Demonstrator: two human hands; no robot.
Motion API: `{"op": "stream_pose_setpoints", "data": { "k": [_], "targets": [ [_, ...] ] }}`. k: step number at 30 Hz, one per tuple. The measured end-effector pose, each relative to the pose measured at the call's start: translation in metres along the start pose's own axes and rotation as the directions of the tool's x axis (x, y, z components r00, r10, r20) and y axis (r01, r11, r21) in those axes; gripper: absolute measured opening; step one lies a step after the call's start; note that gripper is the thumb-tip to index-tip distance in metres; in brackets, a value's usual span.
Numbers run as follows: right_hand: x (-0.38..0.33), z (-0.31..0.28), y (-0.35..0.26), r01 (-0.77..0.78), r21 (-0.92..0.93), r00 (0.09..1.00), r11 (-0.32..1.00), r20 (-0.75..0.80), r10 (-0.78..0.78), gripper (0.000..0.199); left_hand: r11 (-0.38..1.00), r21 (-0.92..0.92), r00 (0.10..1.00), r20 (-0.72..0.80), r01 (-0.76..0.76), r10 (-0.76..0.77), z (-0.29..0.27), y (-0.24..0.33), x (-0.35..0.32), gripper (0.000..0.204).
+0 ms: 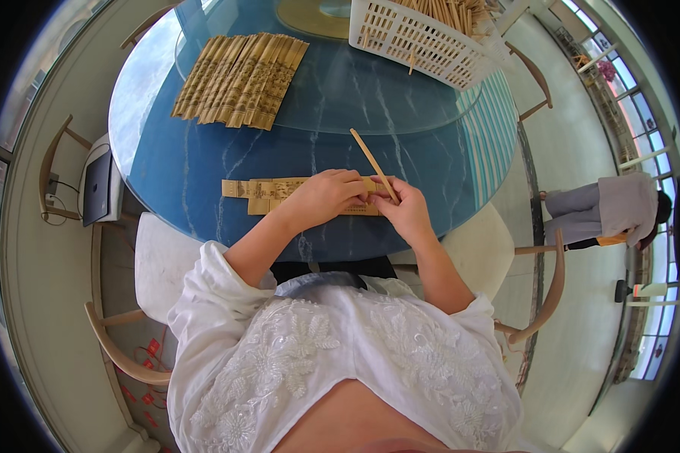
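A flat brown printed paper sleeve (261,198) lies crosswise on the blue table in front of me, with a narrow tab at its left end. My left hand (323,198) rests over its middle, fingers bent and closed at the paper. Beside it, my right hand (408,214) pinches the lower end of a thin wooden stick (368,156), which tilts up and to the left. The fingertips of both hands meet over the right part of the sleeve and hide what lies between them.
Many folded brown sleeves (238,81) lie fanned out at the far left of the round table (279,155). A white slotted basket (423,51) full of wooden sticks stands at the far right. Chairs surround the table; a laptop (97,189) is on the left one. A person (612,208) bends over at right.
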State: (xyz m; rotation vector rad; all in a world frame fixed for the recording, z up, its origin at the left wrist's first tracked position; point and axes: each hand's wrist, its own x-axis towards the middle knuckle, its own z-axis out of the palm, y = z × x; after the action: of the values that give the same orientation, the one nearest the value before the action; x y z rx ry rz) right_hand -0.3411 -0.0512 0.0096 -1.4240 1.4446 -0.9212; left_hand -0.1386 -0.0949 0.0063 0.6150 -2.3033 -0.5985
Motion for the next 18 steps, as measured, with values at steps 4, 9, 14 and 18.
{"op": "stream_pose_setpoints", "data": {
  "k": [4,9,14,18],
  "targets": [
    [-0.002,-0.003,0.000,0.156,-0.262,0.975,0.952,-0.112,-0.191,0.036,0.985,-0.147,0.996,-0.008,0.089,-0.091,0.000,-0.009,-0.004,0.010],
    [-0.023,-0.033,-0.009,0.237,-0.632,0.919,0.738,-0.101,-0.382,0.034,0.961,-0.236,0.985,-0.057,0.144,-0.162,-0.006,-0.015,-0.010,0.008],
    [-0.041,-0.051,-0.012,0.291,-0.735,0.893,0.612,-0.021,-0.450,0.029,0.967,-0.242,0.985,-0.126,0.084,-0.118,-0.003,-0.019,-0.011,0.009],
    [-0.042,-0.054,-0.019,0.327,-0.804,0.872,0.497,0.053,-0.486,0.029,0.972,-0.219,0.987,-0.118,0.080,-0.108,-0.006,-0.019,-0.012,0.009]
  ]
}}
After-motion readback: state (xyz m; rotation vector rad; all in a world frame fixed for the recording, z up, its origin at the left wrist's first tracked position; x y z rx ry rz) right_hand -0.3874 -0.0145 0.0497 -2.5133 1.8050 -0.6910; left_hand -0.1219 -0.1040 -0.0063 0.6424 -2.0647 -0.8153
